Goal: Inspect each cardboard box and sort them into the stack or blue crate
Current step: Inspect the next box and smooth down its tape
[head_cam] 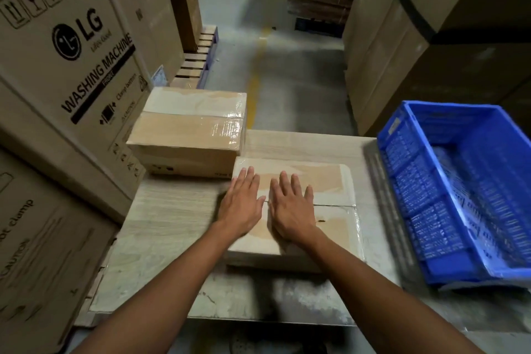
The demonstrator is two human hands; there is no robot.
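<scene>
A flat taped cardboard box [330, 204] lies on the wooden table [172, 215] in front of me. My left hand [242, 204] and my right hand [290, 208] both rest flat on its top, fingers spread, palms down. Neither hand grips anything. Behind and to the left, a taller taped cardboard box [189, 129] sits on the table's far left corner, touching the flat box's corner. The blue crate [459, 187] stands at the right edge of the table and looks empty.
Large washing-machine cartons [66, 66] stand close on the left, with more large cartons [416, 37] at the right. A concrete aisle with a yellow line [255, 77] runs ahead. A wooden pallet [198, 57] lies at the far left.
</scene>
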